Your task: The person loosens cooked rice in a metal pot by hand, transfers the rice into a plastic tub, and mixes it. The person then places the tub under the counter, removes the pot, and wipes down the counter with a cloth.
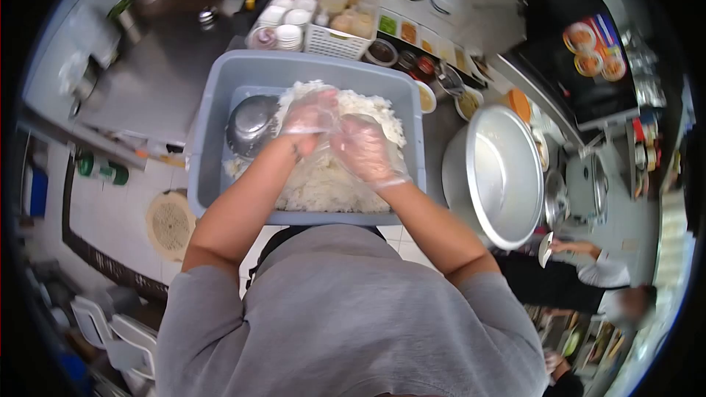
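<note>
A grey-blue tub holds a broad heap of white rice. Above the rice, near the tub's middle, my left hand and my right hand are close together, both in clear plastic gloves. The fingers of each are bent inward and partly blurred under the plastic; whether anything lies between them is too unclear to make out. A metal bowl rests in the tub to the left of my left hand, against the rice.
Right of the tub stands a large metal pot. Behind the tub are a white basket and a row of condiment containers. A steel counter extends left. A co-worker is at the lower right.
</note>
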The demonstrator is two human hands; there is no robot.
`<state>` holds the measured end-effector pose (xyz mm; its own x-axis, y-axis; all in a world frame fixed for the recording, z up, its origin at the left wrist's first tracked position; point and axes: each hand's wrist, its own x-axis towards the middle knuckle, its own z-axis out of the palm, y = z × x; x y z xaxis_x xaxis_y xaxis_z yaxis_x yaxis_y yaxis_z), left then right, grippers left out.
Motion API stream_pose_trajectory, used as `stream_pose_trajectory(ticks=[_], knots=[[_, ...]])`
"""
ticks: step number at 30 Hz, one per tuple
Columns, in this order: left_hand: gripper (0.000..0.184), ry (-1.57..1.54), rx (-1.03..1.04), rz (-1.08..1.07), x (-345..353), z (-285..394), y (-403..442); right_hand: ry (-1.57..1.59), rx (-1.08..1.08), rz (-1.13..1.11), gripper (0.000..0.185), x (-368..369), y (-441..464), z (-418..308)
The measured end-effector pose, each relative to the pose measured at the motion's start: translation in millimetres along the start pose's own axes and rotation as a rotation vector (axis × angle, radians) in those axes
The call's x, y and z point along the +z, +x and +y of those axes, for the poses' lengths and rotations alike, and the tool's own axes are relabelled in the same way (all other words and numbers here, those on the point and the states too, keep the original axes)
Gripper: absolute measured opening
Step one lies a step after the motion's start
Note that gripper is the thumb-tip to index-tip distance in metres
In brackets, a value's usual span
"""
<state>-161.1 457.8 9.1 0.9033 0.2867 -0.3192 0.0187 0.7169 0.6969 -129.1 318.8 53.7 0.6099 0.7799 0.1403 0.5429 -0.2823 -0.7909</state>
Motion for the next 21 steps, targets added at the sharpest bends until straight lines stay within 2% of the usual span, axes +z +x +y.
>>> stream_pose_trajectory(ticks=[1, 3, 5, 6, 7, 8, 9, 12, 15, 17, 20, 21], knots=[[0.028, 0.103, 0.039, -0.093, 4, -11, -17, -0.094, -0.115, 0.089, 0.024, -3, -2, 11], [0.028, 0.191, 0.006, -0.142, -8, -49, -24, -0.306, -0.366, 0.263, 0.011, 2, -3, 48], [0.032, 0.411, -0.070, -0.164, 14, -17, -62, -0.719, -0.291, 0.393, 0.012, 5, 6, 54], [0.034, 0.454, 0.043, -0.201, 24, -9, -82, -0.735, -0.143, 0.403, 0.012, -12, 15, 62], [0.036, 0.492, 0.157, -0.232, 29, 2, -102, -0.733, 0.003, 0.410, 0.013, -32, 23, 73], [0.040, 0.504, 0.121, -0.227, 29, 27, -118, -0.715, 0.143, 0.411, 0.014, -49, 23, 79], [0.045, 0.516, 0.091, -0.213, 23, 49, -122, -0.692, 0.146, 0.426, 0.015, -64, 17, 72], [0.051, 0.918, 0.566, 0.088, 3, 64, -103, -0.694, 0.116, 0.408, 0.016, -86, 14, 38], [0.047, 1.150, 0.907, -0.182, 72, 17, -106, -0.769, 0.100, 0.345, 0.015, -37, 28, 7], [0.039, 1.182, 0.831, -0.147, 81, 12, -92, -0.210, 0.196, -0.050, 0.011, -35, 30, -6], [0.030, 1.402, 0.722, 0.013, 80, 23, -71, -0.049, 0.091, 0.211, 0.008, -15, 24, 12], [0.027, 1.500, 0.687, 0.087, 75, 30, -61, -0.124, 0.076, 0.151, 0.007, -8, 24, 13]])
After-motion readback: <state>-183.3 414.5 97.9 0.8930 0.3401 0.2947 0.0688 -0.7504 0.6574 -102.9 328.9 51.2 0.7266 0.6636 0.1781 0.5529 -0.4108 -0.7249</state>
